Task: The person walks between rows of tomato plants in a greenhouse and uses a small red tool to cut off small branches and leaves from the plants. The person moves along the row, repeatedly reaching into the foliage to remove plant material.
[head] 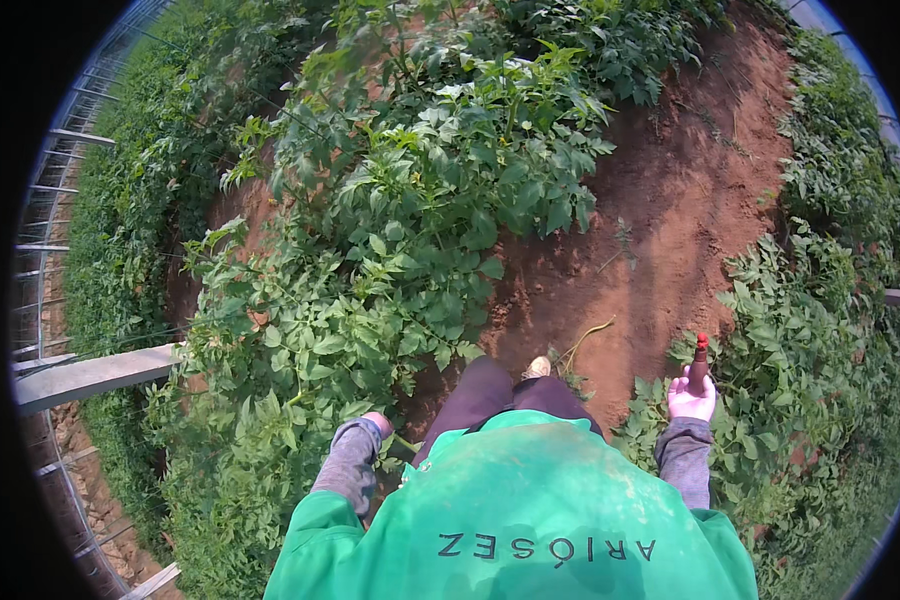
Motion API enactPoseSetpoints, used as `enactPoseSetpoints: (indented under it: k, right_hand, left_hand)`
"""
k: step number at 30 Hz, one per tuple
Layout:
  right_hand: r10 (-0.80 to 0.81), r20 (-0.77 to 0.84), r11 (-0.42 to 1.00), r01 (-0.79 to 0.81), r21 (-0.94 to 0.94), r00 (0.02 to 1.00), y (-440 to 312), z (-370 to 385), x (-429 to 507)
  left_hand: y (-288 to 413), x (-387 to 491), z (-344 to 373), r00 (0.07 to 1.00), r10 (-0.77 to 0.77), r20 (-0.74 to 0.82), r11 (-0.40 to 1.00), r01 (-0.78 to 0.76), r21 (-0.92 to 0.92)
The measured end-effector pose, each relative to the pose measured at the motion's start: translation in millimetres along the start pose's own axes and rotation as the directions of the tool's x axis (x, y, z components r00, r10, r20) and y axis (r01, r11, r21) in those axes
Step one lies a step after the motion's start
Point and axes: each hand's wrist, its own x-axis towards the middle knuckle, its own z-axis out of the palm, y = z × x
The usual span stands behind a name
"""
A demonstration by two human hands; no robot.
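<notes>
My right hand (692, 399), on the right of the view, is closed around a small brown bottle (696, 373) with a red tip. The bottle points up and away from me, above the leaves of the right-hand plant row. My left hand (379, 422) hangs low beside my left thigh, against leafy tomato plants (322, 330). Its fingers are mostly hidden behind the sleeve and wrist. A pale green stem (406, 444) shows just beside it; whether the hand holds that stem is unclear.
A reddish bare-soil path (570, 292) runs ahead between the rows, with a cut yellowish stem (589, 328) lying on it. At the left, a pale post (105, 375) juts toward the plants. More plants (810, 360) line the right side.
</notes>
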Motion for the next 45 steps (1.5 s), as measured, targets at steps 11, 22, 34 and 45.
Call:
enactPoseSetpoints:
  k: [11,22,34,45]
  right_hand:
    - [0.025,-0.112,0.987,-0.043,-0.158,0.993,17,39,18]
    - [-0.006,-0.282,0.980,-0.050,-0.192,0.959,55,112,54]
    - [0.117,-0.175,0.957,-0.158,-0.241,0.978,17,129,138]
    - [0.265,0.088,0.931,-0.231,-0.284,0.960,-59,173,200]
  left_hand:
    - [232,231,-282,0.873,-0.299,-0.386,-0.332,-0.474,-0.815]
    - [244,324,-309,0.724,-0.292,-0.625,0.538,-0.417,-0.733]
    - [268,249,-291,0.884,-0.057,-0.463,0.998,0.058,-0.011]
    - [288,-9,-284,0.836,0.005,-0.548,0.239,-0.533,-0.811]
